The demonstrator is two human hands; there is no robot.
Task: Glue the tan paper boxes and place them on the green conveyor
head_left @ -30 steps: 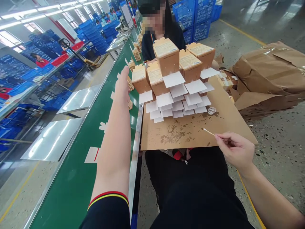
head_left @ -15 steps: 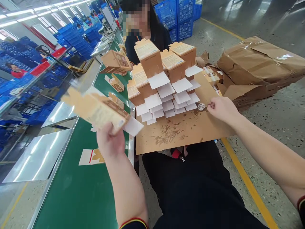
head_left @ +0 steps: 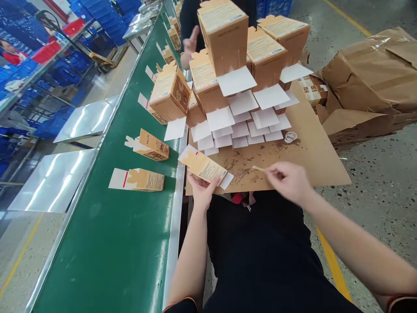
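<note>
Since the earlier frame your left hand (head_left: pixel 202 195) has swung off the green belt (head_left: pixel 107 243) to lower centre; right hand (head_left: pixel 291 182) has come inward. Printed carton (head_left: pixel 206 168) sits between left thumb and fingers, long axis slanting upper left to lower right. Your right hand lies off its right end, fingertips pinched on a thin stick (head_left: pixel 259 168) that points left, tip apart from the carton.

I am in a big factory, with a long green flat belt (head_left: pixel 120 243) and tall blue plastic crates (head_left: pixel 112 19).
</note>
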